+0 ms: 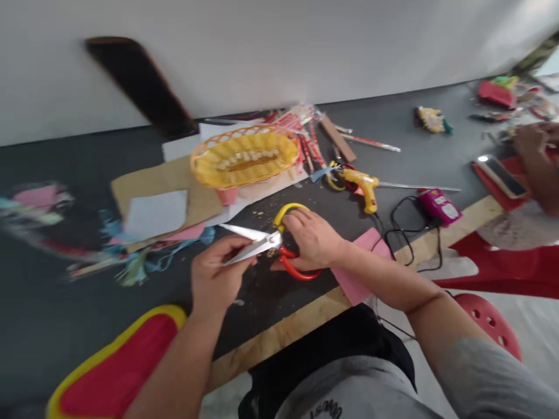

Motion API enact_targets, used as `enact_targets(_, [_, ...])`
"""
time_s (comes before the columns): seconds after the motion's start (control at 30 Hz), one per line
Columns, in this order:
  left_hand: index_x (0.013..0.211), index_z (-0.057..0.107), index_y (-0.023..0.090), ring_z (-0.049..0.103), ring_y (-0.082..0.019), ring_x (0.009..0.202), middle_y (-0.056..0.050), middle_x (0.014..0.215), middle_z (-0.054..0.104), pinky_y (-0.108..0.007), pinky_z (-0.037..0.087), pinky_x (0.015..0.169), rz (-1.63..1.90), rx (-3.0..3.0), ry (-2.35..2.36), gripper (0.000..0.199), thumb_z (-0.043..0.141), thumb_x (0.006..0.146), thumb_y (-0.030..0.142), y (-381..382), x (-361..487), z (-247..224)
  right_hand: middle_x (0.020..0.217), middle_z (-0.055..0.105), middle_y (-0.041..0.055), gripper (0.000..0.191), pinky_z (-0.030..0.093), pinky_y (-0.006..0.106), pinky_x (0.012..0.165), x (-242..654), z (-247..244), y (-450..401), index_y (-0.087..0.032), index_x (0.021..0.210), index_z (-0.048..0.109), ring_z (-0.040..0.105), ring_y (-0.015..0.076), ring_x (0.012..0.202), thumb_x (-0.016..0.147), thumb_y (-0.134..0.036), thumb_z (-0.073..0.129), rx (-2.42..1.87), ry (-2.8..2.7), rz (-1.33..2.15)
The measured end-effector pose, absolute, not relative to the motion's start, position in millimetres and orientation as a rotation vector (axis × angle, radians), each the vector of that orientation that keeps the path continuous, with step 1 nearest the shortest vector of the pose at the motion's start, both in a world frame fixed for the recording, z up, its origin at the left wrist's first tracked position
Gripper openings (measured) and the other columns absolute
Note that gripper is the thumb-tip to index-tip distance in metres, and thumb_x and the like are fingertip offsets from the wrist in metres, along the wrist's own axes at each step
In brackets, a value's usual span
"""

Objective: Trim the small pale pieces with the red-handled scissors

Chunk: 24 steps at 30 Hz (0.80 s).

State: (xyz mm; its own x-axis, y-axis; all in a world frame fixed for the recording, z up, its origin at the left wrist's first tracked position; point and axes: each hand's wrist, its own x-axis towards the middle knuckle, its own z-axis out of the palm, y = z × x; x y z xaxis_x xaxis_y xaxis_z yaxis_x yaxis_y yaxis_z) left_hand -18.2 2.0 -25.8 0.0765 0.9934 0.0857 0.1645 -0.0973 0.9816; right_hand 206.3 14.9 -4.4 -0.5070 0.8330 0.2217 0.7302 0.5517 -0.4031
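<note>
- Head view: the scissors are on the near side of the yellow basket, between it and the person's body, spread open above the table.
- Their long axis runs roughly crosswise, handles toward the right hand, blade tips toward the left hand; the mouth of the blades faces left.
- The right hand, nearer the handles, grips them, fingers at the yellow loop farther from the body, thumb at the red loop closer to it.
- The left hand, on the basket's near side and a little leftward, has its fingers bent inward right at the blades, the lower blade crossing over them; whether it pinches something small cannot be told.
- Left of the basket and partly beneath it lies brown card, with a white sheet on top.
- Right of the basket lies a yellow glue gun; nearer the body than the basket, and rightward, pink paper sits by the right forearm.
</note>
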Motion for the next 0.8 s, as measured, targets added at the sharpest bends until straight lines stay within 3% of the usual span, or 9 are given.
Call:
enact_targets(0.13, [0.077, 0.077, 0.022, 0.060, -0.010, 0.052, 0.004, 0.060, 0.068, -0.020, 0.047, 0.052, 1.165, 1.360, 1.239, 0.013, 0.074, 0.068, 0.012, 1.1, -8.1, -9.9, 0.098, 0.066, 0.0153, 0.065, 0.053, 0.048, 0.090, 206.5, -5.0, 12.9, -0.015, 0.103, 0.055, 0.061, 0.0298, 0.095, 0.080, -0.076, 0.062, -1.234, -2.393, 0.377])
enact_targets(0.53, [0.076, 0.077, 0.020, 0.056, -0.010, 0.052, 0.004, 0.058, 0.066, -0.021, 0.044, 0.052, 1.139, 1.359, 1.297, 0.008, 0.072, 0.072, 0.016, 1.4, -7.8, -5.7, 0.093, 0.067, 0.0138, 0.055, 0.053, 0.042, 0.078, 207.2, -9.7, 7.1, -0.015, 0.104, 0.055, 0.062, 0.0264, 0.084, 0.091, -0.068, 0.052, -1.275, -2.403, 0.313])
enact_targets(0.8, [0.069, 0.075, 0.020, 0.055, -0.008, 0.052, 0.005, 0.057, 0.064, -0.018, 0.043, 0.052, 1.164, 1.290, 1.202, 0.016, 0.067, 0.063, 0.007, 1.2, -4.5, -0.5, 0.097, 0.065, 0.0147, 0.059, 0.052, 0.048, 0.086, 204.4, -9.3, 10.2, -0.018, 0.102, 0.054, 0.059, 0.0315, 0.093, 0.081, -0.073, 0.062, -1.300, -2.358, 0.246])
